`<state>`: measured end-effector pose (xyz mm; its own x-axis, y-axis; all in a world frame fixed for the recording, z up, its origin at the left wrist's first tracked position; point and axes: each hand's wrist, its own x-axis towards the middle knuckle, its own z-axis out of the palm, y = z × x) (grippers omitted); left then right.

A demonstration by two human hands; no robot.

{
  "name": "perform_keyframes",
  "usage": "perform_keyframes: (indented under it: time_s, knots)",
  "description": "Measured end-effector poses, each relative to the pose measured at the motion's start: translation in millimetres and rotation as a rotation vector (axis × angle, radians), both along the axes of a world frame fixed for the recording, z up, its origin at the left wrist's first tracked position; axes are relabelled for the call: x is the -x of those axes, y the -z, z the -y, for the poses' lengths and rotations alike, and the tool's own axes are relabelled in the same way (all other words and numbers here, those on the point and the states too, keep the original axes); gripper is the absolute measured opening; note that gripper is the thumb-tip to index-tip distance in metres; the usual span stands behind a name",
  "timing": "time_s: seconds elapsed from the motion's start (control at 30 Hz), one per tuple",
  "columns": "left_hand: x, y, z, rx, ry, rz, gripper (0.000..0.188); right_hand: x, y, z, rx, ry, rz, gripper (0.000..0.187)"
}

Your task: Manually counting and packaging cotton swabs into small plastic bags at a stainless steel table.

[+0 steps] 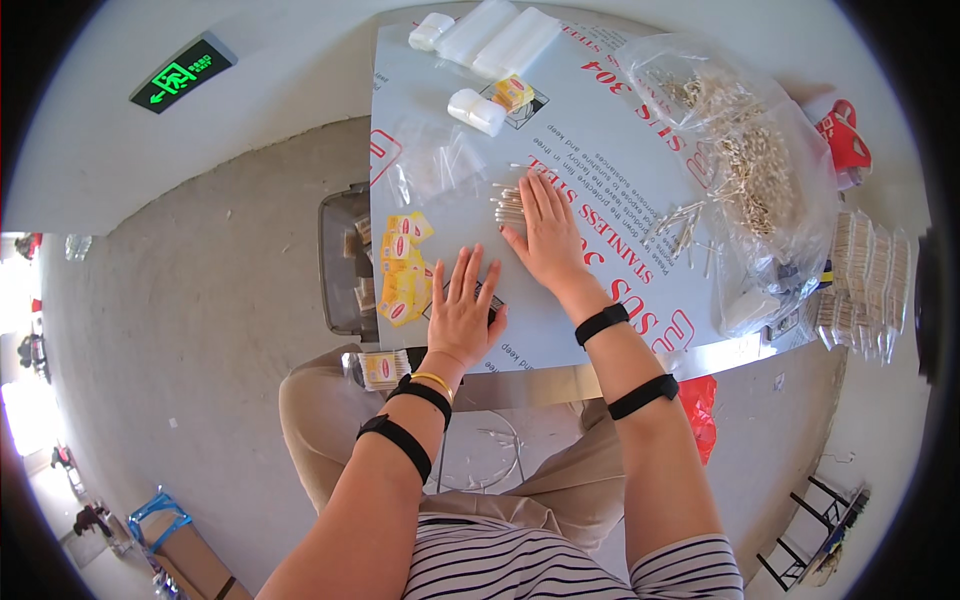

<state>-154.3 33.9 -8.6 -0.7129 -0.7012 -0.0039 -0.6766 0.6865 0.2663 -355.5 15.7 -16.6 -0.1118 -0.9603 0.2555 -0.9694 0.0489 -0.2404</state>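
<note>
Pretty bright overall, with daylight blasting in from the openings (22, 415) at far left, totally blown out to white. Exit sign (183, 72) glows green. Shadows are soft on the worktop (530, 345), with some glare off the clear plastic bag (742, 308). Focus around the hands (553, 235) is crisp, but the fisheye bends edges, smears stuff outward, and blacks out the corners.

A small bunch of white-tipped cotton swabs (508, 205) is lying flat on the grey table (455, 225), and from where I'm standing the tips are pointing left, the sticks running roughly side by side and disappearing under the right hand (547, 228). Just beside the left hand (464, 310), yellow cards (402, 285) with red ovals are overlapping in an uneven column along the table's left edge.
</note>
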Motion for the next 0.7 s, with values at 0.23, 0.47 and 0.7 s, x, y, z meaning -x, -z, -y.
perform_keyframes:
  time_s: [0.23,0.47,0.7]
  knots:
    - [0.6,1.3,-0.3,-0.013,-0.003,-0.029,0.065,-12.5,3.7,-15.3,-0.091,0.032,-0.090,0.080]
    - [-1.6,2.8,0.0,-0.001,-0.008,-0.034,0.065,-21.2,-0.1,-32.3,-0.162,0.016,-0.092,0.079]
    - [-0.4,0.2,-0.2,-0.001,-0.005,-0.044,0.065,-20.1,-6.0,-38.5,-0.041,-0.007,0.014,0.065]
